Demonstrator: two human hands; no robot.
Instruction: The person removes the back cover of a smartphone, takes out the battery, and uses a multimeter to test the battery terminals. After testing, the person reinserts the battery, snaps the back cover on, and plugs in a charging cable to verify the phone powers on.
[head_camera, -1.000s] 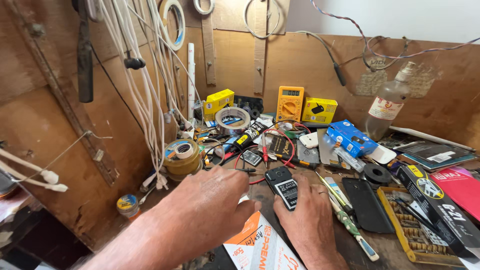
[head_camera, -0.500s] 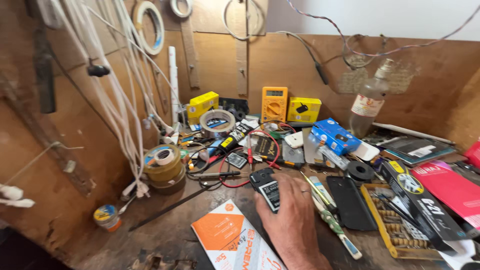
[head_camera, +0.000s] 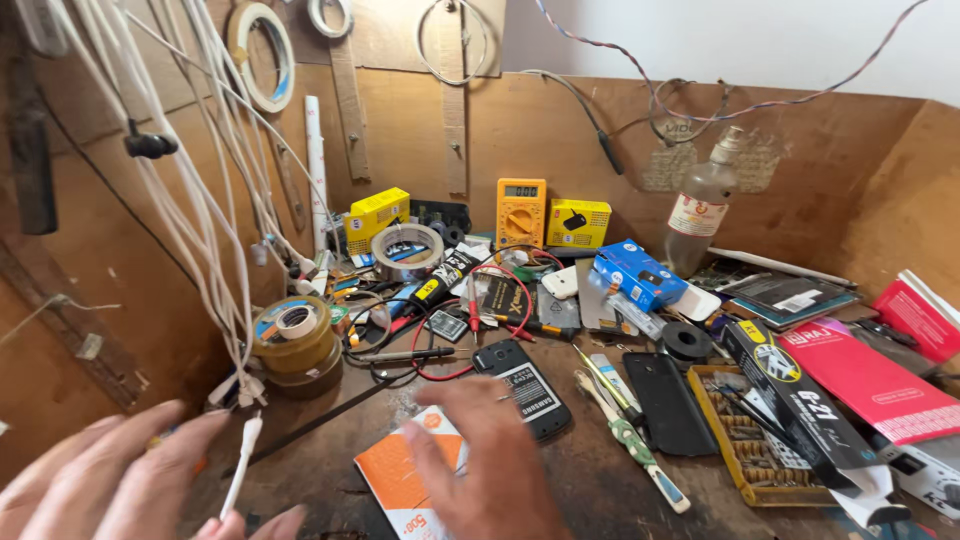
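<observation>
My right hand (head_camera: 490, 465) rests low in the middle of the wooden bench, fingers spread, touching an orange and white card package (head_camera: 400, 478). Just beyond its fingertips lies an open-backed black phone (head_camera: 523, 388) showing its battery. My left hand (head_camera: 120, 485) is blurred at the lower left, fingers apart, holding nothing, close to a hanging white cable end (head_camera: 240, 465). A stack of tape rolls (head_camera: 292, 342) stands behind it.
Around the phone lie a yellow multimeter (head_camera: 521, 212), red and black probe leads (head_camera: 440, 365), a phone back cover (head_camera: 668, 400), a toothbrush (head_camera: 630, 445), a yellow parts tray (head_camera: 745, 440), small boxes and a plastic bottle (head_camera: 700, 210). White cables (head_camera: 200, 200) hang along the left wall.
My left hand has come back into view at the lower left. My right hand has slid left and down off the phone onto the orange package. The view has shifted.
</observation>
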